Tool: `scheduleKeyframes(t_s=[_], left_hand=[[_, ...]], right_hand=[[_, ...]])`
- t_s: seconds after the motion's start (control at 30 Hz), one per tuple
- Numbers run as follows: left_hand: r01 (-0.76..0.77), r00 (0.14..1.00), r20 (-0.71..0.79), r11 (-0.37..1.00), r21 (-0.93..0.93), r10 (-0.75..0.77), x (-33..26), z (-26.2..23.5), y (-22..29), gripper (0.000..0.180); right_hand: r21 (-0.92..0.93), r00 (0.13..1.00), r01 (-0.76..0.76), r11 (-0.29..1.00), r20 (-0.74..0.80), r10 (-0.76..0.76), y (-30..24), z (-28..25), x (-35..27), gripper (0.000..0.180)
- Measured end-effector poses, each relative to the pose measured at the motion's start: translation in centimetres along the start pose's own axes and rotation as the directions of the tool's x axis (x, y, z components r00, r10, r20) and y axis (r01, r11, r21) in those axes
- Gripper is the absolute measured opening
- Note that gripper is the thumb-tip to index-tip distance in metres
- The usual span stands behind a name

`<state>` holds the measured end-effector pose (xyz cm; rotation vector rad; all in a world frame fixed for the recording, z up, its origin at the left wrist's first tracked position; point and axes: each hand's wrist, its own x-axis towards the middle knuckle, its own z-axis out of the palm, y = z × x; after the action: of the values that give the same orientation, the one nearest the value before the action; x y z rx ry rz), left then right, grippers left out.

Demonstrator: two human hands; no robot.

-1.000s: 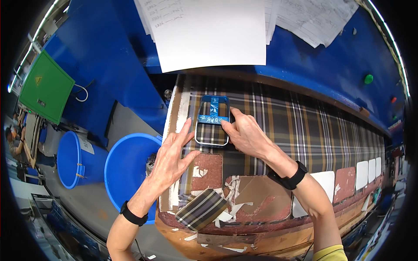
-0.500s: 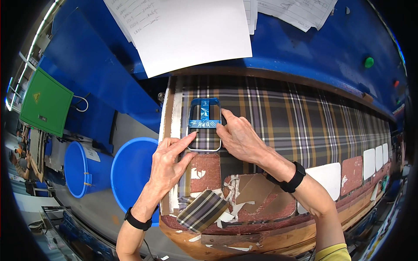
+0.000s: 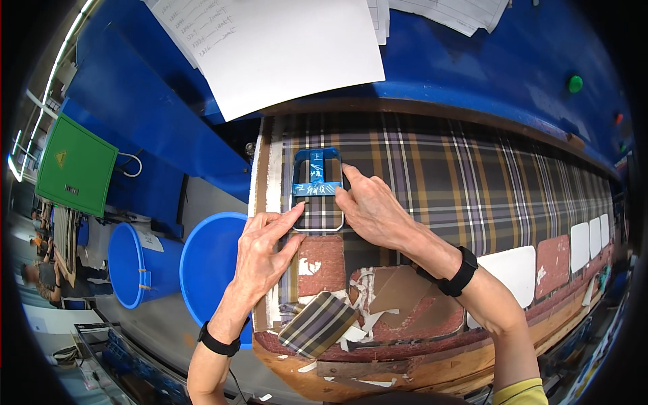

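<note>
- I see the left hand left of centre in the view, thumb and forefinger spread, the forefinger's tip at the left side of a blue-taped metal frame.
- The right hand is at the metal frame's right side, near the centre of the view, thumb and forefinger apart against it; whether they pinch it I cannot tell.
- The metal frame, a rounded rectangle with a blue crossbar, lies on plaid cloth, just above and left of centre. I judge it stiff, fairly light and smooth enough to slip, perhaps sharp underneath; I would hold it by the crossbar or by its opposite long sides.
- The cloth looks thin and soft; I expect dragging would wrinkle it.
- Toward the lower middle, a reddish pad and a loose plaid piece rest on the tabletop.
- Farther out, a large blue bin stands at lower left, a green box at far left, and a white sheet shows at the top.
</note>
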<state>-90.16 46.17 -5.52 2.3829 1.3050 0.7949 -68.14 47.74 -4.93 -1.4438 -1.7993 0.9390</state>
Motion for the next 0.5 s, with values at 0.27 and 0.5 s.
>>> scheduleKeyframes(t_s=[0.27,0.5], left_hand=[[0.12,0.992,0.039,0.991,-0.066,-0.118,0.0,0.1,0.0,0.057],[0.12,0.992,0.043,0.991,-0.067,-0.117,0.1,0.0,0.0,0.057]], right_hand=[[0.023,0.999,0.041,0.999,-0.034,-0.04,-0.2,-0.1,0.0,0.022],[-0.024,0.996,0.048,0.999,-0.068,-0.049,0.4,0.5,0.1,0.038]])
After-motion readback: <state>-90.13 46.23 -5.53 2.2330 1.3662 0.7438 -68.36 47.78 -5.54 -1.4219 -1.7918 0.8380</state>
